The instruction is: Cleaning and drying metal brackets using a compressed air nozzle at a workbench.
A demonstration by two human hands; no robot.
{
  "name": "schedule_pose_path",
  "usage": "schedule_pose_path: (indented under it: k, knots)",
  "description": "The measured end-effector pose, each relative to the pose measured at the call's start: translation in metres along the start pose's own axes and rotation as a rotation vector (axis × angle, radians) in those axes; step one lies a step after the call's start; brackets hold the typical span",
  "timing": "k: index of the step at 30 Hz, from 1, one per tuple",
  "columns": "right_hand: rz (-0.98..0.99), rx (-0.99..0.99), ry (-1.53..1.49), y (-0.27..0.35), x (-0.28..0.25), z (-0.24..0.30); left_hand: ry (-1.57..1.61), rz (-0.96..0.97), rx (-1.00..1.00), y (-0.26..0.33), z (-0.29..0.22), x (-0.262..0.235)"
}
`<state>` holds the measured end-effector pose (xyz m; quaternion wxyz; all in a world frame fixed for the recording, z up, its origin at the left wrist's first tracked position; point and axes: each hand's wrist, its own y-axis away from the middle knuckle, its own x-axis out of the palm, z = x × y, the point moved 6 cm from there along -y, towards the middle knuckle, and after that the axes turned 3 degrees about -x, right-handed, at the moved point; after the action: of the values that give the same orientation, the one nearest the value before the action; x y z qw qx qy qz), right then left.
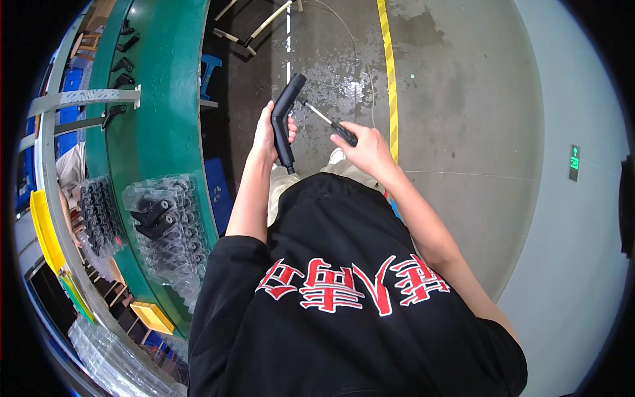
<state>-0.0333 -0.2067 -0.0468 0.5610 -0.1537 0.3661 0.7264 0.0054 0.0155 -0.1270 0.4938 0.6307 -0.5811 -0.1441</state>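
Note:
A bent black plastic tube-like handle (283,112) is gripped by my left hand (266,135), its wide end up and its narrow end toward my body. My right hand (368,151) is closed around the dark grip of a small tool (344,134). From that grip a thin metal shaft runs up and left to a small dark tip, close to the bend of the black handle. I cannot tell whether the tip touches it. Both hands are held in front of my body, above the floor.
Left of me runs a green work surface (159,86) carrying black angled parts (122,81) and stacked clear plastic trays (165,225). A metal frame (86,98) and yellow bin (152,317) stand there. A wooden stool (254,36) lies ahead; yellow-black tape (390,73) crosses the floor.

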Motion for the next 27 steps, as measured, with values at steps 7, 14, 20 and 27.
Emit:
schedule_pose_path:
  k: [7, 14, 20, 27]
  knots:
    - [-0.12, 0.022, -0.334, -0.044, -0.022, -0.028, -0.045, 0.092, -0.054, 0.02, 0.001, 0.016]
    - [0.066, -0.296, -1.127, -0.061, -0.03, -0.002, 0.184, 0.589, -0.305, 0.038, 0.017, 0.073]
    - [0.154, -0.503, -1.483, -0.063, -0.044, 0.045, 0.523, 0.769, -0.489, 0.061, 0.039, 0.117]
    - [0.048, -0.407, -1.456, -0.055, -0.051, 0.055, 0.197, 0.507, -0.198, 0.08, 0.001, 0.112]
